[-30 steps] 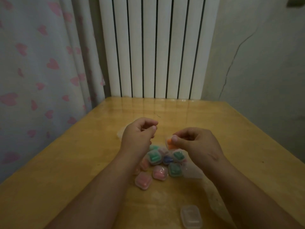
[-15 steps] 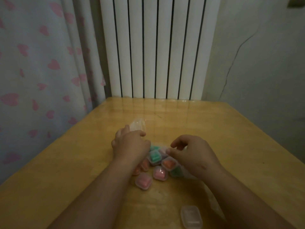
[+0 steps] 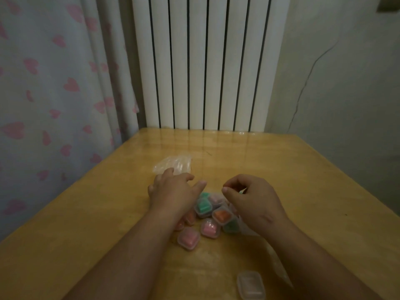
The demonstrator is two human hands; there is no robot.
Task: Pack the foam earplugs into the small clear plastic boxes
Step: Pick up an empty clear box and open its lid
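Note:
Several small clear plastic boxes lie in a pile at the table's middle, among them a green-filled box point(image 3: 203, 207), an orange-filled box point(image 3: 221, 215) and two pink-filled boxes point(image 3: 209, 228) point(image 3: 188, 238). My left hand point(image 3: 173, 191) stretches forward over the pile's left side, fingers straight, its fingertips touching a crumpled clear bag point(image 3: 173, 165). My right hand point(image 3: 253, 200) hovers over the pile's right side with fingers curled and thumb against forefinger. Whether it pinches anything is hidden. Another clear box point(image 3: 251, 285) lies alone near the front edge.
The wooden table point(image 3: 86, 224) stands against a white radiator point(image 3: 203, 61), with a heart-print curtain point(image 3: 54, 94) on the left and a cracked wall on the right. A flat clear plastic sheet point(image 3: 279, 267) lies under my right forearm.
My right hand set the orange-filled box down on the pile and let go of it. My left hand dropped and reached forward-left onto the clear bag.

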